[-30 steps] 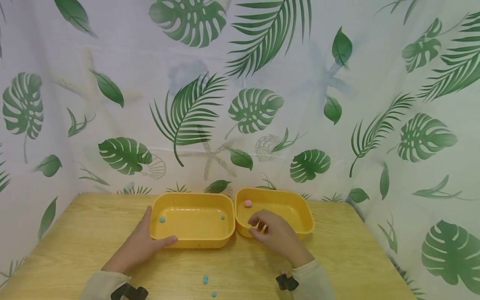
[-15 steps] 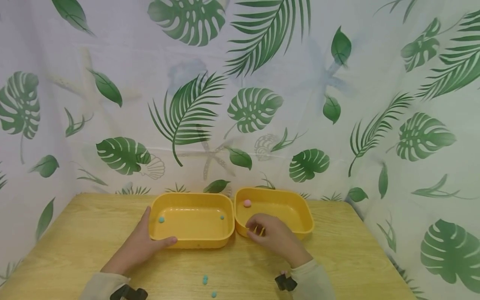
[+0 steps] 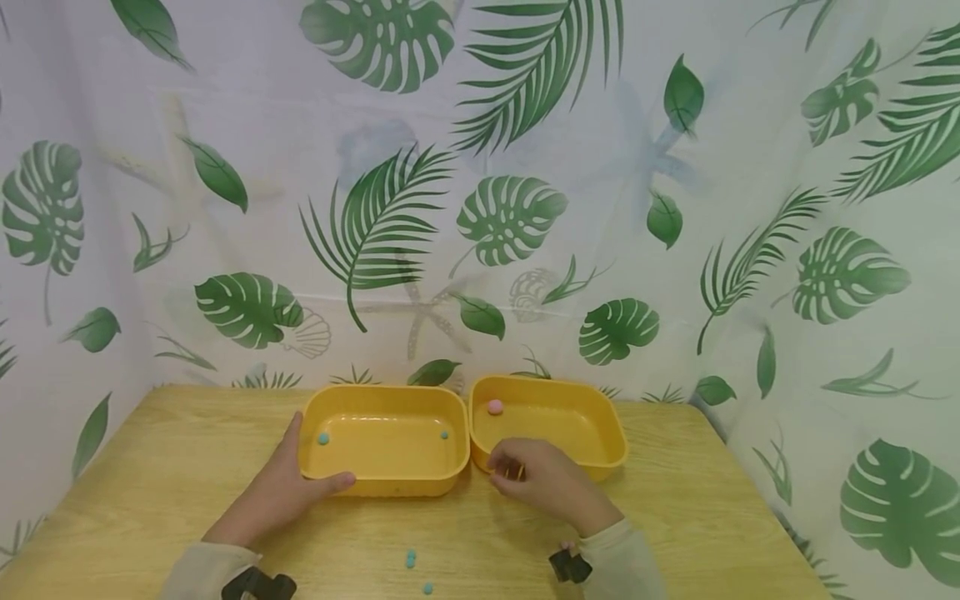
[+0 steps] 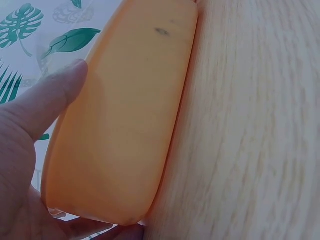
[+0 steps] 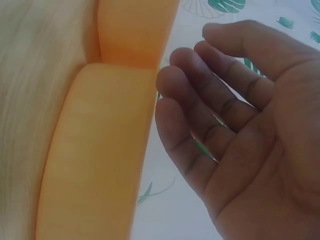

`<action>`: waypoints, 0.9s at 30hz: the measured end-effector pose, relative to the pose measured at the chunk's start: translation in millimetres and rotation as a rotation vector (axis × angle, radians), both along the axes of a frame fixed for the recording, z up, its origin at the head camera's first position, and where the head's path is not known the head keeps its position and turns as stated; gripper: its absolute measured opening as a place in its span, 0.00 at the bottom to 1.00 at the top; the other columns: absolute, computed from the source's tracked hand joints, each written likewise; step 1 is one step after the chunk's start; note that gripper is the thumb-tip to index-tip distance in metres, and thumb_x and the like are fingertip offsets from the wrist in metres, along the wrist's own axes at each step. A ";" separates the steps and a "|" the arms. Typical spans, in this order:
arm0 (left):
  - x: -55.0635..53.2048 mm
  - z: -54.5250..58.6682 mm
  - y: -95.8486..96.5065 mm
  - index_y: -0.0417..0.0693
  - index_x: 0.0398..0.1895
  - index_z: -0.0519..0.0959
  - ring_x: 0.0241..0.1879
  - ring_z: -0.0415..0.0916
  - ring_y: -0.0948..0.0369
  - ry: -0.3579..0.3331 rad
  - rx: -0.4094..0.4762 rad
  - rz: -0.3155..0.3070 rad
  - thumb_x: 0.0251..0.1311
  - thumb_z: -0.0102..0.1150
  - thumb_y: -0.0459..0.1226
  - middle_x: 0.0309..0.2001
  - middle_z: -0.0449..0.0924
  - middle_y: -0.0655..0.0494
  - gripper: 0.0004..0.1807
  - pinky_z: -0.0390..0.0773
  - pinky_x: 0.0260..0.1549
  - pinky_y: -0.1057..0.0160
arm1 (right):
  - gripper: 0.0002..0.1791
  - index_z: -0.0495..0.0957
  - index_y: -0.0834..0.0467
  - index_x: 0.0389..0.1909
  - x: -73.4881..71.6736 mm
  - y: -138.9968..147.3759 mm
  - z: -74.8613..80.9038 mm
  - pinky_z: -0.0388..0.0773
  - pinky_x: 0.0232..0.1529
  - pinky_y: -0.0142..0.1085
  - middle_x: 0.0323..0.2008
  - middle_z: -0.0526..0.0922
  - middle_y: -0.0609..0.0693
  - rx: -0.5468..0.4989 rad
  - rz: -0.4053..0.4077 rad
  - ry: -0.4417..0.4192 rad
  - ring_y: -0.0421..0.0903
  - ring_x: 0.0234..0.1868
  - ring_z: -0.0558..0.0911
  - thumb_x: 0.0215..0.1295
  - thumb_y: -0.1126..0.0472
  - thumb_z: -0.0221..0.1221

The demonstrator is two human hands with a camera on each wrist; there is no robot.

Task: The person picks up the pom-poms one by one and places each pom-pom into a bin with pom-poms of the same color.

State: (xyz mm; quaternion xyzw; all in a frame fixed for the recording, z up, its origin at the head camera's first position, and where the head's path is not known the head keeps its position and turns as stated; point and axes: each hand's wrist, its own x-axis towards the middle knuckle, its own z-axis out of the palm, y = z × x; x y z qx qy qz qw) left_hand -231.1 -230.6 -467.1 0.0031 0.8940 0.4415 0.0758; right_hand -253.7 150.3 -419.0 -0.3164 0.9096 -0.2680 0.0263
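Note:
My left hand [image 3: 281, 483] grips the left yellow plastic tub [image 3: 386, 487] by its left end, thumb over the near rim and fingers around the end wall. The left wrist view shows the thumb [image 4: 70, 82] at the rim of this tub, which rests on the wooden table. Inside it lie two small teal balls, one at the left [image 3: 323, 438] and a smaller one at the right [image 3: 444, 435]. My right hand [image 3: 551, 483], fingers loosely bent and holding nothing, hovers at the near rim of the right yellow tub [image 3: 600, 417]. A pink ball [image 3: 495, 407] sits inside that tub.
Several small teal balls [image 3: 411, 558] lie on the wooden table [image 3: 480, 533] near its front. Both tubs stand side by side at the back, ends meeting. Behind them hangs a white leaf-print cloth [image 3: 420, 333]. A bit of pink shows by the right wrist's black camera [image 3: 570, 567].
My right hand has come slightly down and left, from over the right tub to its near rim. The left hand keeps its grip, and the tubs and balls stay put.

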 end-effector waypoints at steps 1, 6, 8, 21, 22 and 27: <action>0.2 -0.2 -0.1 0.37 0.80 0.22 0.78 0.37 0.28 0.002 -0.001 -0.001 0.55 0.72 0.63 0.80 0.32 0.24 0.77 0.46 0.73 0.30 | 0.03 0.85 0.53 0.41 -0.2 -0.3 -0.3 0.82 0.40 0.34 0.35 0.83 0.36 0.003 0.002 -0.001 0.35 0.35 0.79 0.71 0.59 0.66; 0.4 -0.2 -0.5 0.37 0.81 0.22 0.78 0.36 0.29 0.010 0.012 -0.005 0.56 0.72 0.62 0.80 0.31 0.25 0.76 0.46 0.73 0.31 | 0.04 0.85 0.54 0.42 1.3 -3.9 2.3 0.81 0.40 0.34 0.34 0.83 0.37 0.004 0.025 -0.005 0.36 0.35 0.80 0.70 0.60 0.67; 0.5 0.7 -0.4 0.37 0.81 0.22 0.78 0.36 0.29 0.012 0.016 -0.006 0.56 0.72 0.61 0.80 0.31 0.25 0.76 0.46 0.74 0.31 | 0.04 0.85 0.53 0.42 2.5 -6.1 4.0 0.81 0.40 0.33 0.35 0.83 0.37 -0.006 0.041 -0.025 0.36 0.35 0.80 0.70 0.59 0.67; 0.0 2.2 1.2 0.36 0.80 0.22 0.78 0.37 0.28 0.013 0.002 -0.017 0.57 0.72 0.61 0.80 0.31 0.24 0.76 0.47 0.73 0.30 | 0.05 0.85 0.55 0.44 9.5 -20.5 1.6 0.81 0.41 0.31 0.34 0.82 0.34 0.026 0.093 -0.132 0.33 0.34 0.78 0.70 0.60 0.66; -0.1 2.2 1.4 0.36 0.80 0.22 0.78 0.37 0.28 0.012 0.004 -0.018 0.57 0.72 0.61 0.80 0.31 0.24 0.76 0.47 0.73 0.30 | 0.05 0.85 0.55 0.44 10.3 -23.5 0.6 0.81 0.41 0.31 0.34 0.82 0.34 0.032 0.110 -0.136 0.32 0.34 0.78 0.70 0.61 0.66; 1.2 1.5 0.5 0.37 0.80 0.21 0.78 0.36 0.29 0.010 0.008 -0.011 0.56 0.72 0.62 0.80 0.31 0.25 0.77 0.46 0.73 0.30 | 0.05 0.85 0.54 0.44 15.8 -40.3 -2.8 0.79 0.40 0.25 0.33 0.81 0.33 0.111 0.190 -0.138 0.30 0.33 0.77 0.70 0.61 0.67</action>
